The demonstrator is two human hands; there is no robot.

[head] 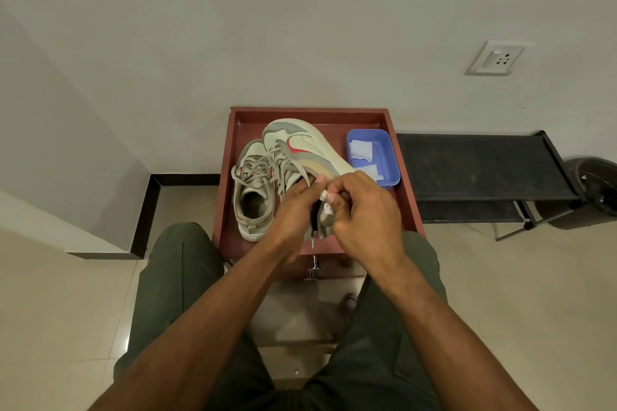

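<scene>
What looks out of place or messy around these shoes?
Nothing looks spilled or broken. Laces hang loose on both grey-and-white sneakers: the upright sneaker on the red-brown tray table, and the tilted sneaker gripped by the left hand while the right hand pinches a white wipe at its heel.

sneaker (307,150) heel covered, black bin (597,190) cropped

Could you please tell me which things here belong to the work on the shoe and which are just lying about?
In the job: raised sneaker, held by the left hand; white wad, pinched by the right hand at its heel; blue tub of white pads; second sneaker, likely next; red tray table under them.
Lying about: black rack; wall socket; dark bin.
</scene>
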